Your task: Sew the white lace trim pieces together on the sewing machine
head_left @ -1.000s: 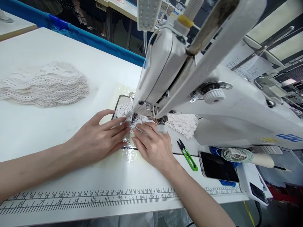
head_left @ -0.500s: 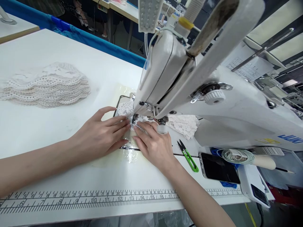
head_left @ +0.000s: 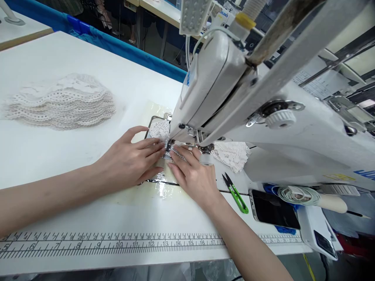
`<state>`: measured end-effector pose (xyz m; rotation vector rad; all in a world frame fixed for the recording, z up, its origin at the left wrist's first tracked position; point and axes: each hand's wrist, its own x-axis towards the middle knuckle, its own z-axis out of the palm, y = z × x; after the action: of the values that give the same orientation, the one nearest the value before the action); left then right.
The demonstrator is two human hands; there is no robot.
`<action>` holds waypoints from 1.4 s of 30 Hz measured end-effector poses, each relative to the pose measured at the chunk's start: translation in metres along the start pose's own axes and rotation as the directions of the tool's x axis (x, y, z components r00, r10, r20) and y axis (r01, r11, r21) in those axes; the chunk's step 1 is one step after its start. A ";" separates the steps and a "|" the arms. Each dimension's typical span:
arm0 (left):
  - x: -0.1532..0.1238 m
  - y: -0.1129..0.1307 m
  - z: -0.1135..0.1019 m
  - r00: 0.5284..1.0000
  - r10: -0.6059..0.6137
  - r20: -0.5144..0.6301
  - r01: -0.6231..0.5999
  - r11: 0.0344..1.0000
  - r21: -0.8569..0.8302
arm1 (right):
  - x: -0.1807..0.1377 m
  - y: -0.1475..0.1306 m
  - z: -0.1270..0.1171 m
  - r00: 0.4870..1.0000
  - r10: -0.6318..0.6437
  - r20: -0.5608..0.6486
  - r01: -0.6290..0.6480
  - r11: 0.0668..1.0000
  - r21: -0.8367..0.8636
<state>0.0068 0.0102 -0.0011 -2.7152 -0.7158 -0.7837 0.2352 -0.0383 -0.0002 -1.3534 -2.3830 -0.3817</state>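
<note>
A white lace piece (head_left: 160, 130) lies under the presser foot of a white sewing machine (head_left: 252, 105). My left hand (head_left: 129, 162) rests flat on the table, fingers stretched out, fingertips pressing the lace just left of the needle. My right hand (head_left: 191, 175) lies flat too, fingers extended onto the lace right in front of the needle. More lace (head_left: 233, 154) trails out behind the machine arm on the right. The needle itself is hidden by the machine head.
A stack of white lace pieces (head_left: 63, 101) sits at the far left of the white table (head_left: 58, 175). Green thread snips (head_left: 236, 193), a dark phone (head_left: 274, 214) and a coiled cable (head_left: 297, 194) lie to the right. A printed ruler (head_left: 117, 244) runs along the front edge.
Both hands have crept slightly forward toward the needle with the lace; the view shifted a little to the right.
</note>
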 end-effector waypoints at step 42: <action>-0.002 0.001 -0.003 0.996 0.081 0.030 -0.081 0.997 0.005 | 0.001 -0.008 -0.010 0.999 -0.012 0.050 0.009 0.998 0.056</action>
<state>0.0046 0.0072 0.0003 -2.7366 -0.6091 -0.7220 0.2292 -0.0459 0.0090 -1.3409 -2.4237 -0.2846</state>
